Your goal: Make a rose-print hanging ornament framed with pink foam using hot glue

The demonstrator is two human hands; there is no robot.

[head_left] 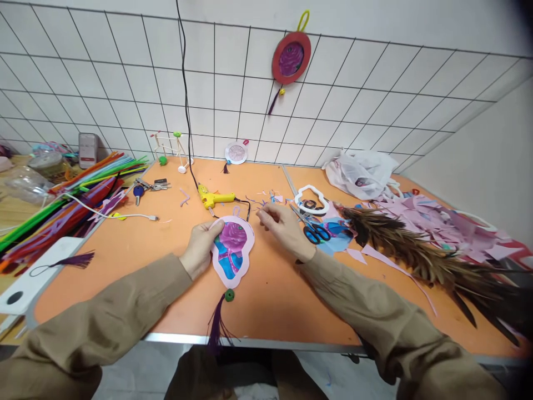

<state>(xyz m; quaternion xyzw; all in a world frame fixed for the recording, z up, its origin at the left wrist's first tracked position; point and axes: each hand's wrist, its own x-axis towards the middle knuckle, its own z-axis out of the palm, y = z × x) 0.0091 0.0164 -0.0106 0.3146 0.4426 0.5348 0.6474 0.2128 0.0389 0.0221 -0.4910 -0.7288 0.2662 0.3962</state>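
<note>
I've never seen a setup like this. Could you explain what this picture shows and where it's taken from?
There is no machine here: the two bare hands belong to the person wearing the camera on their head. It looks forward and down. The left hand grips the edge of a pink-bordered ornament, with a green bead and purple tassel below it. The right hand is raised just beside it; whether it pinches anything, I cannot tell. On the orange table lie a yellow glue gun beyond the ornament, and scissors, brown feathers and pink scraps to the right.
</note>
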